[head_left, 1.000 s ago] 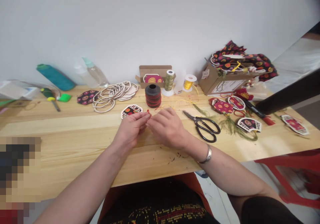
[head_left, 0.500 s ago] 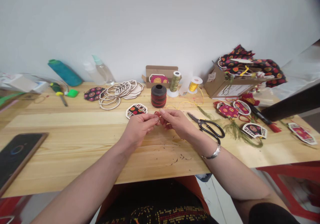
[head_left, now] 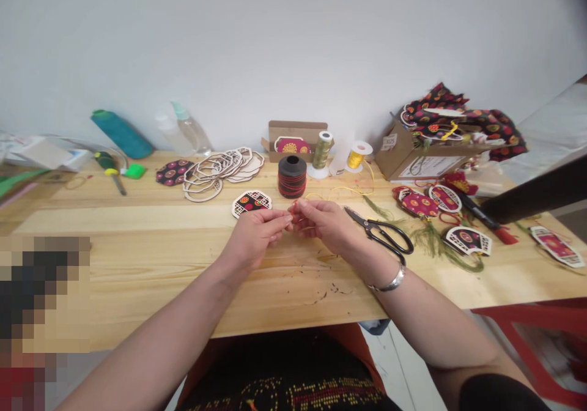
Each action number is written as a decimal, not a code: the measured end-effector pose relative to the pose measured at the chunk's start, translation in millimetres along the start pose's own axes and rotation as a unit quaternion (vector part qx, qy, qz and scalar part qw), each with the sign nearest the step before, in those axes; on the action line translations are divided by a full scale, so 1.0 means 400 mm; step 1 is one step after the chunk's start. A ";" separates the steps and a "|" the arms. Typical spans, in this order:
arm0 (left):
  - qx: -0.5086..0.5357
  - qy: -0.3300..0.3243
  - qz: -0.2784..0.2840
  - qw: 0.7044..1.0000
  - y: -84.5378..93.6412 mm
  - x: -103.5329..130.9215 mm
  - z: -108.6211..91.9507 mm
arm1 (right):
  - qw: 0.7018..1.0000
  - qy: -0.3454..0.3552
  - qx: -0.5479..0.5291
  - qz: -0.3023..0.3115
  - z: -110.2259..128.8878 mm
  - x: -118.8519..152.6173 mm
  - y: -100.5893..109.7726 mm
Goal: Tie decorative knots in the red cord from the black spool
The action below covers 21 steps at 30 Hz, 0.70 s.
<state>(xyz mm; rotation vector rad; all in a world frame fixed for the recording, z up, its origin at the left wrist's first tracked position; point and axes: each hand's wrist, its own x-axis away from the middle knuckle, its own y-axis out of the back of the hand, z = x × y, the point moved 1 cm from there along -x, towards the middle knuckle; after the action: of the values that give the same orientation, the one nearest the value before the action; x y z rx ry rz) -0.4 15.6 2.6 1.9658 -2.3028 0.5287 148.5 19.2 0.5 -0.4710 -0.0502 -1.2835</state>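
My left hand (head_left: 259,233) and my right hand (head_left: 323,220) meet over the table in front of the spool. Both are closed in a pinch on a small length of red cord (head_left: 294,207), mostly hidden by the fingers. Just behind them stands a dark spool wound with red cord (head_left: 291,181). An octagonal wooden-framed ornament (head_left: 251,203) with patterned fabric lies beyond my left hand. Black-handled scissors (head_left: 383,230) rest to the right of my right hand, blades pointing away to the left.
Along the wall stand a green thread spool (head_left: 322,149), a yellow thread spool (head_left: 357,156) and a teal thread cone (head_left: 121,134). Wooden frames (head_left: 220,169) lie piled at back left. A carton (head_left: 398,154) of fabric and several tasselled ornaments (head_left: 417,203) occupy the right side.
The fingers have shifted slightly, and more of the red cord shows above my right fingertips. Both hands stay at the same spot.
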 end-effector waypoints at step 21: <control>0.012 0.012 0.003 1.000 -0.001 -0.002 -0.001 | 0.996 0.068 0.056 0.015 -0.002 -0.005 0.003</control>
<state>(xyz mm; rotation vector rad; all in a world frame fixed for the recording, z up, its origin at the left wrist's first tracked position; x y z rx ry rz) 0.2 16.6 2.8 1.9523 -2.2993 0.5817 148.9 21.1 -1.3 -0.2861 0.0002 -1.2737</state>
